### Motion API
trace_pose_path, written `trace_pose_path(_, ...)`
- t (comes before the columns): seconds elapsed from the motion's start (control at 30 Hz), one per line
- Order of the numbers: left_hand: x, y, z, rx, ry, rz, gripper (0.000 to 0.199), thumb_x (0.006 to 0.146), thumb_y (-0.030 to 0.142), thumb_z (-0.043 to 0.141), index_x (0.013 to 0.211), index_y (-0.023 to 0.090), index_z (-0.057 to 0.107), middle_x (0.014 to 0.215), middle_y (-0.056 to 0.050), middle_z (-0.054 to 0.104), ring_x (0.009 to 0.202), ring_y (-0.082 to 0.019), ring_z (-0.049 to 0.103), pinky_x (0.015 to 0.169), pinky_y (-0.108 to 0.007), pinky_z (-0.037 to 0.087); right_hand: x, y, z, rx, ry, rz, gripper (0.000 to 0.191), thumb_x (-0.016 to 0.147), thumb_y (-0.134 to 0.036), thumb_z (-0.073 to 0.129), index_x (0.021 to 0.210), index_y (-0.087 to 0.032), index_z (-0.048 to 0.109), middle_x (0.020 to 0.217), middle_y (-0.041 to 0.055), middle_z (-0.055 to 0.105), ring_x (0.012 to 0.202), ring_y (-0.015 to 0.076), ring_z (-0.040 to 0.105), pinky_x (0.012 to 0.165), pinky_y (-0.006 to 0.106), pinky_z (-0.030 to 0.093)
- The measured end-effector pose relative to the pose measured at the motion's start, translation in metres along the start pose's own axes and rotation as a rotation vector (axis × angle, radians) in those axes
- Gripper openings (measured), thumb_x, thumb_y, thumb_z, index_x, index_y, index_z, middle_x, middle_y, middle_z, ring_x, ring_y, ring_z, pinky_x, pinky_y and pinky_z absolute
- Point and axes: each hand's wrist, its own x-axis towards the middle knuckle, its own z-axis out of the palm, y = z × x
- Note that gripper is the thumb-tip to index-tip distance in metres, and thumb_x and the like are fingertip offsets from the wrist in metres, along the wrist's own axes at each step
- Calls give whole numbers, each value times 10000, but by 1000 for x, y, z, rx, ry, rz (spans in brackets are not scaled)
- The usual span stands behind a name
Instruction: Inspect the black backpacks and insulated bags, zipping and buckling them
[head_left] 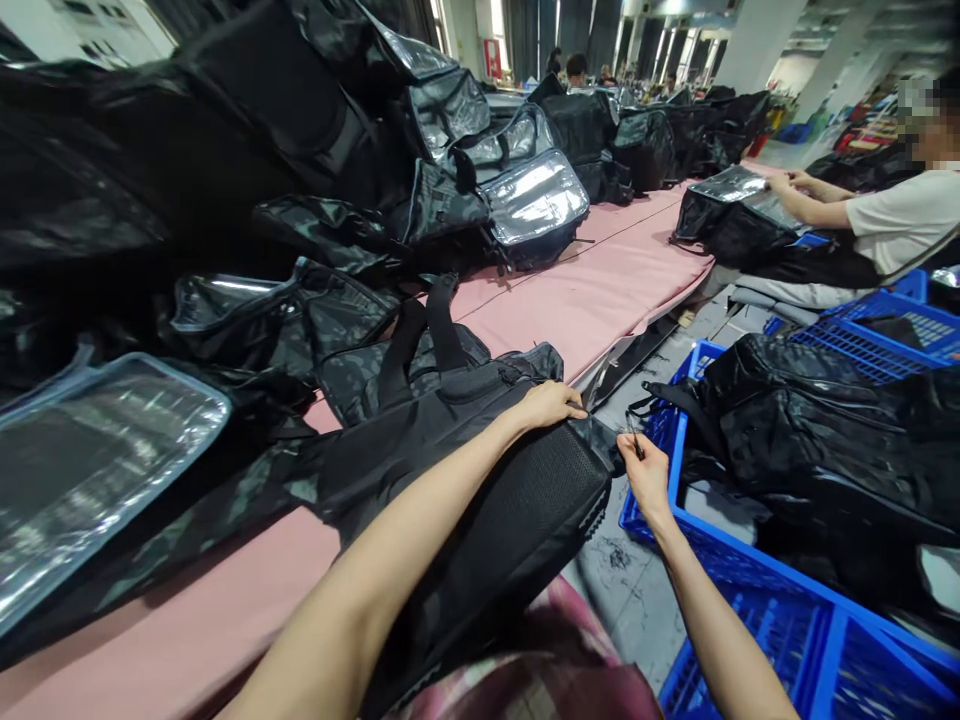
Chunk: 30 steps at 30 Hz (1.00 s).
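Note:
A black backpack [480,500] with a mesh panel lies across my lap and the table edge, its straps and camouflage-patterned part toward the table. My left hand [551,404] rests on its upper edge near the far corner, fingers closed on the fabric. Just to the right, beside that corner, my right hand [646,468] is closed around a small dark tool [637,446] that looks like thread snips. Its blades are mostly too small and dark to make out. A dark flap of the bag [604,440] lies between both hands.
Black and camouflage bags [315,110] with silvery linings pile up on the pink-covered table [570,285]. At right, a blue crate [679,460] holds more black bags [810,420]. Loose threads [619,555] lie on the floor. Another person [900,215] handles a bag farther off.

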Motion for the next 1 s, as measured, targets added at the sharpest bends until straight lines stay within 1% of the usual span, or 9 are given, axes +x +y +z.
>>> trace_pose_path(0.13, 13, -6, 3, -11, -64, -48, 181, 775, 346, 641, 809, 183, 713, 619, 7, 600, 656, -158, 542, 589, -213, 336, -1, 0, -2, 1, -35, -30, 376, 821, -482, 509, 692, -146, 617, 605, -11, 520, 575, 132, 452, 557, 246, 354)
trace_pose_path(0.27, 20, -6, 1, -26, -135, -58, 161, 734, 336, 668, 744, 182, 715, 596, 21, 583, 617, -135, 510, 542, -203, 301, 5, -16, -10, 11, -47, -157, 241, 805, -383, 582, 916, -188, 669, 887, 36, 614, 797, 165, 562, 710, 270, 424)
trace_pose_path(0.33, 24, -5, 2, -26, -170, -60, 151, 721, 328, 674, 734, 184, 718, 606, 23, 597, 613, -130, 509, 538, -198, 303, 12, -29, -13, -13, -160, -290, 209, 821, -318, 576, 986, -230, 668, 940, 34, 610, 833, 155, 574, 720, 259, 426)
trace_pose_path(0.4, 27, -5, 3, -17, -195, -68, 155, 722, 330, 671, 743, 185, 721, 628, 19, 617, 620, -130, 516, 541, -195, 310, 18, -39, -13, -63, -357, -388, 190, 842, -271, 547, 982, -264, 676, 886, 16, 615, 781, 138, 579, 676, 243, 416)
trace_pose_path(0.5, 29, -4, 6, 11, -219, -92, 157, 715, 327, 683, 775, 188, 724, 666, 8, 640, 647, -139, 538, 550, -196, 319, 27, -41, -9, -90, -569, -382, 144, 828, -255, 557, 871, -255, 695, 781, -5, 616, 720, 130, 570, 635, 232, 392)
trace_pose_path(0.63, 29, -1, 9, 46, -232, -114, 160, 721, 335, 684, 808, 207, 725, 706, 1, 656, 689, -151, 563, 568, -201, 332, 32, -25, -12, 30, -459, -178, 232, 831, -342, 526, 731, -173, 649, 695, 5, 604, 660, 141, 552, 620, 246, 405)
trace_pose_path(0.77, 30, -2, 11, 69, -240, -119, 186, 726, 367, 683, 826, 216, 726, 738, -7, 665, 736, -161, 578, 589, -203, 345, 28, -12, -31, -58, -381, -92, 265, 784, -383, 590, 945, -180, 641, 845, 29, 647, 755, 184, 582, 675, 288, 420)
trace_pose_path(0.87, 31, -3, 12, 86, -249, -119, 204, 732, 375, 673, 853, 219, 726, 759, -10, 669, 753, -166, 585, 599, -206, 355, 19, -14, -40, -216, -439, -127, 300, 784, -365, 608, 1047, -222, 601, 917, 18, 652, 776, 187, 592, 689, 294, 422)
trace_pose_path(1.0, 32, -2, 12, 108, -261, -126, 228, 731, 388, 667, 885, 228, 720, 778, 0, 673, 759, -160, 592, 608, -201, 371, 16, -22, -39, -306, -423, -339, 166, 849, -332, 561, 933, -207, 629, 835, 24, 645, 789, 186, 580, 719, 298, 407)
